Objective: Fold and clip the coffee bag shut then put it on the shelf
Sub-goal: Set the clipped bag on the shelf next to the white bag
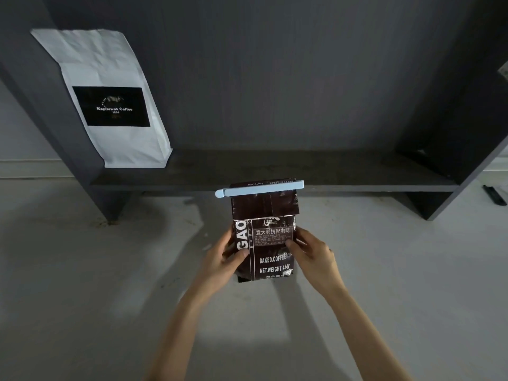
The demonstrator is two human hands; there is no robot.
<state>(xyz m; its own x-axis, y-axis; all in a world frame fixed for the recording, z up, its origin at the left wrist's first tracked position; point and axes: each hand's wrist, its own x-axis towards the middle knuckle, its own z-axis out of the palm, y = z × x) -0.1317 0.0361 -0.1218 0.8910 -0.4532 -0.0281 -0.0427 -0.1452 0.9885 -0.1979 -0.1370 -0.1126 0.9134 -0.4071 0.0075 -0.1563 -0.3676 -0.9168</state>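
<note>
A dark brown coffee bag (270, 243) with white lettering is held upright in front of the low dark shelf (357, 171). Its top is folded over, and a light blue clip (259, 189) lies clamped across the fold. My left hand (225, 253) grips the bag's left side, thumb on the front. On the bag's right side, my right hand (313, 253) holds it with the thumb on the label. The bag's top edge sits level with the shelf's front edge.
A white coffee bag with a black label (110, 100) leans against the shelf's left wall. The shelf board has dark side panels at both ends. Pale floor (82, 270) lies below, with a small black object (494, 195) at the far right.
</note>
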